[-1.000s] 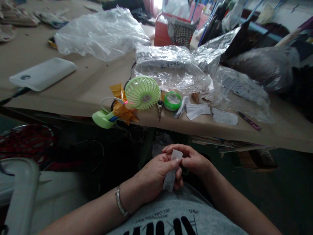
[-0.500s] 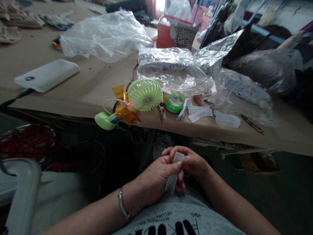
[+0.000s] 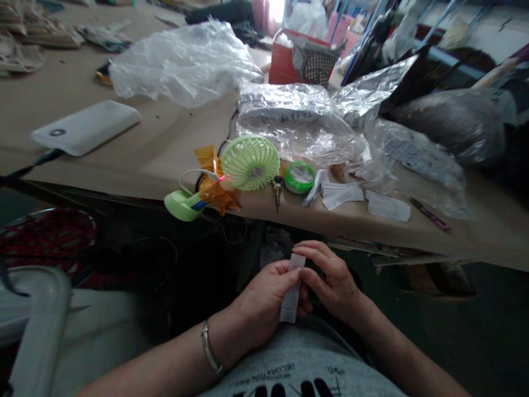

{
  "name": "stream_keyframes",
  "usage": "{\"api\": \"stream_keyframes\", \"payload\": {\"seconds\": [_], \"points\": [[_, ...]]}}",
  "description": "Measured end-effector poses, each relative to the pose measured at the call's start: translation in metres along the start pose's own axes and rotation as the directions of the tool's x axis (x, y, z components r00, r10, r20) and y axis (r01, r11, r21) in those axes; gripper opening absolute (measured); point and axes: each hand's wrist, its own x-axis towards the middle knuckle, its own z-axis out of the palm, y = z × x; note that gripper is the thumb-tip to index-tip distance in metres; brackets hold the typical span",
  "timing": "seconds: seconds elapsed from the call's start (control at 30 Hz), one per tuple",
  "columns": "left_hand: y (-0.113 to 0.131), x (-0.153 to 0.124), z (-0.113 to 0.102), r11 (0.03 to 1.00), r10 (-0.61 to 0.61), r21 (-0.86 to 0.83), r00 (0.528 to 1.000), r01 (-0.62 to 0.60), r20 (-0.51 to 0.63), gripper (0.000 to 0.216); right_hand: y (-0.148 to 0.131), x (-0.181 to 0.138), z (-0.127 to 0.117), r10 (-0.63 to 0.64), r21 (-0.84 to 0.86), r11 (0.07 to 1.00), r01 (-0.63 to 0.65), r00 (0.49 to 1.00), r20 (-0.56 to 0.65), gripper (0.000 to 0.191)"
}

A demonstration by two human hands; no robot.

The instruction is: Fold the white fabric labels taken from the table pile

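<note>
A narrow white paper label [image 3: 291,303] with small printed lines stands nearly upright just in front of my shirt. My left hand [image 3: 270,295] is closed on it, thumb pressed across its front and fingers curled behind. My right hand [image 3: 333,278] is at the label's right side. Its thumb tip touches or nearly touches the label's edge, and its fingers stretch out towards the top end, apart from the thumb. On the table edge beyond lie more printed labels [image 3: 341,193] and a single label [image 3: 387,206].
A green fan [image 3: 250,162] with orange tape stands at the table edge, beside a soldering-iron-like metal-tipped tool [image 3: 278,193] and a round green container [image 3: 299,177]. Purple-handled tweezers or snips [image 3: 432,215] lie right. Clear plastic bags [image 3: 297,129] and a white device [image 3: 86,128] lie behind.
My right hand has opened, its fingers straightening from a curl around the label and its back turning up. The label is more upright in my left hand. The view has shifted slightly.
</note>
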Motion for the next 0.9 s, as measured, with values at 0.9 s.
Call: {"api": "stream_keyframes", "payload": {"seconds": [0.9], "points": [[0.033, 0.006, -0.018, 0.791, 0.484, 0.483, 0.867, -0.375, -0.12, 0.016, -0.002, 0.049, 0.021, 0.407, 0.581, 0.727, -0.367, 0.911, 0.065, 0.016]]}}
